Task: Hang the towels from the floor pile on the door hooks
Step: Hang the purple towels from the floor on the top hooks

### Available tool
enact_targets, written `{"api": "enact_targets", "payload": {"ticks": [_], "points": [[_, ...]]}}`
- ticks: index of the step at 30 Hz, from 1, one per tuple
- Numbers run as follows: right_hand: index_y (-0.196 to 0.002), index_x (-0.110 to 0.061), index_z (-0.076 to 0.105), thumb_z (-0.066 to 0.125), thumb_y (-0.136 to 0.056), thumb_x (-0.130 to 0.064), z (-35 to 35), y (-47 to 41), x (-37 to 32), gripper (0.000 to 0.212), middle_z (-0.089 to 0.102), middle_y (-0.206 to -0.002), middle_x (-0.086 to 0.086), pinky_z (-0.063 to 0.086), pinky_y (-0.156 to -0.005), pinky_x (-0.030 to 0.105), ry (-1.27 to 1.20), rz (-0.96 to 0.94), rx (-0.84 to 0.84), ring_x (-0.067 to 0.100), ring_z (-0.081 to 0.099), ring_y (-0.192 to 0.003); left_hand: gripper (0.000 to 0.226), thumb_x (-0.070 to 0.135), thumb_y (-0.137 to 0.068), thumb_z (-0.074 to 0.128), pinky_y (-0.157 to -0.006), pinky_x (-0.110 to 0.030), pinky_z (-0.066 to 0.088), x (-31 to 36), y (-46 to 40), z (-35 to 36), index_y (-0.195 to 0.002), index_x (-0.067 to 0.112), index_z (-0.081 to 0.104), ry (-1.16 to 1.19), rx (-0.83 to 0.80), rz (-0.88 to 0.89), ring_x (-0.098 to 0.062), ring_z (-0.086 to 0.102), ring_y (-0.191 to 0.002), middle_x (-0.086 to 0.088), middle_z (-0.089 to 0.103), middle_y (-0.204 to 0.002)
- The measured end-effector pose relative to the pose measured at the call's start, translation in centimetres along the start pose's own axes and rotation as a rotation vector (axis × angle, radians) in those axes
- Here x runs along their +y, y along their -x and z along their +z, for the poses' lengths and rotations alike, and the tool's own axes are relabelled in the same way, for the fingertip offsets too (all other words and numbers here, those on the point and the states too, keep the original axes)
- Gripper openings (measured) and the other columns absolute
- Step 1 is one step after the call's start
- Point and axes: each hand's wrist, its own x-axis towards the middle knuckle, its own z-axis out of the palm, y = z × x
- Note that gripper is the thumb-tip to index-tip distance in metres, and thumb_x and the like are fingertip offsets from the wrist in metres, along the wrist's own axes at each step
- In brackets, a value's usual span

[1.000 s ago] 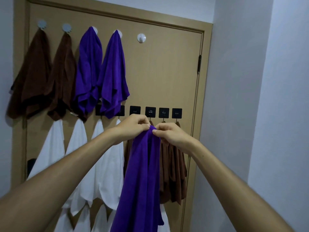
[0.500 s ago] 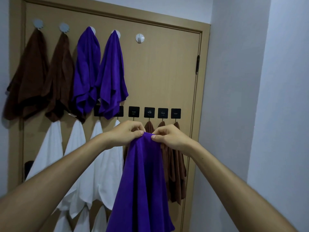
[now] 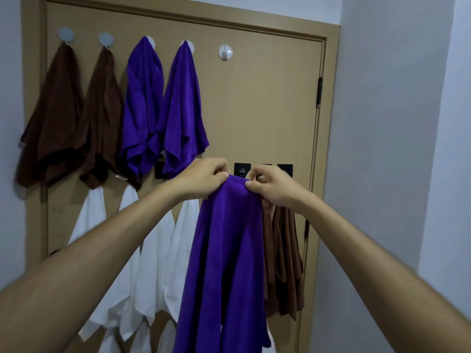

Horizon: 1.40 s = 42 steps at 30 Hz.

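Item: purple towel (image 3: 224,263), centre of frame. Held up before the door (image 3: 267,110) by its top edge, long axis vertical, the cloth hanging down out of the bottom of the frame.

Left hand (image 3: 204,180): fingers curled, pinching the towel's top edge at its left end.

Right hand (image 3: 272,187): fingers curled, pinching the same edge at its right end; thumb on the near face of the cloth.

Relation governing the next move: the one bare hook in the upper row, the white round hook (image 3: 225,52), lies well above the held edge, almost straight up from it and slightly nearer the left hand. Judged the likely target, as it follows two purple towels already hung (image 3: 163,105) to its left. A black square hook (image 3: 242,169) shows just behind the gap between the hands; whether it is free cannot be told.

Other stock on door: two dark brown towels (image 3: 68,118), upper left; white towels (image 3: 142,256), lower left; lighter brown towels (image 3: 283,261), lower right, behind the held towel.

Hidden or unclear: the floor pile is out of view; most of the lower row of hooks is covered by hands and cloth; the held towel's bottom edge is cut off.
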Motion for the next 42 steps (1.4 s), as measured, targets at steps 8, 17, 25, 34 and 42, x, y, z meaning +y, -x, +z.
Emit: {"api": "enact_targets", "payload": {"ticks": [8, 17, 25, 34, 42], "points": [[-0.077, -0.021, 0.048, 0.051, -0.088, -0.004, -0.1, -8.0, 2.5, 0.021, 0.056, -0.075, 0.005, 0.049, -0.049, 0.033, -0.128, -0.182, 0.245, 0.018, 0.054, -0.054, 0.016, 0.000, -0.086, 0.038, -0.054, -0.011, 0.035, -3.3, -5.7, -0.8, -0.090, 0.014, 0.046, -0.064, 0.167, 0.090, -0.007, 0.046, -0.060, 0.009, 0.051, -0.068], [-0.088, -0.014, 0.064, 0.051, -0.084, -0.003, -3.0, -20.5, 3.6, 0.018, 0.061, -0.082, 0.000, 0.044, -0.063, 0.030, 0.207, -0.389, 0.510, 0.017, 0.056, -0.073, 0.017, -0.001, -0.081, 0.043, -0.071, -0.027, 0.040, -6.2, -17.2, -2.2, -0.082, 0.005, 0.060, -0.335, 0.483, 0.158, -0.018, 0.049, -0.079, -0.001, 0.051, -0.083], [-0.093, -0.010, 0.060, 0.042, -0.080, 0.000, -4.4, -30.9, 4.3, 0.024, 0.059, -0.096, 0.006, 0.042, -0.070, 0.030, 0.367, -0.410, 0.584, 0.023, 0.054, -0.088, 0.021, 0.002, -0.088, 0.043, -0.084, -0.042, 0.050, -9.7, -26.2, -2.2, -0.095, 0.004, 0.062, -0.395, 0.650, 0.114, -0.028, 0.055, -0.095, -0.009, 0.053, -0.106], [-0.109, -0.001, 0.051, 0.042, -0.083, -0.002, -6.6, -40.5, 2.5, 0.027, 0.048, -0.115, 0.016, 0.048, -0.082, 0.042, 0.559, -0.392, 0.697, 0.033, 0.052, -0.096, 0.025, -0.002, -0.087, 0.044, -0.083, -0.038, 0.051, -13.0, -37.6, -4.5, -0.108, -0.004, 0.056, -0.515, 0.849, 0.225, -0.028, 0.050, -0.105, -0.016, 0.044, -0.121], [-0.127, 0.001, 0.039, 0.043, -0.086, -0.009, -9.4, -48.2, 0.7, 0.043, 0.035, -0.130, 0.020, 0.034, -0.097, 0.037, 0.604, -0.401, 0.838, 0.038, 0.038, -0.119, 0.043, -0.004, -0.087, 0.040, -0.091, -0.034, 0.042, -14.0, -45.9, -7.8, -0.129, -0.003, 0.046, -0.603, 0.972, 0.339, -0.032, 0.039, -0.119, -0.019, 0.035, -0.132]]}}
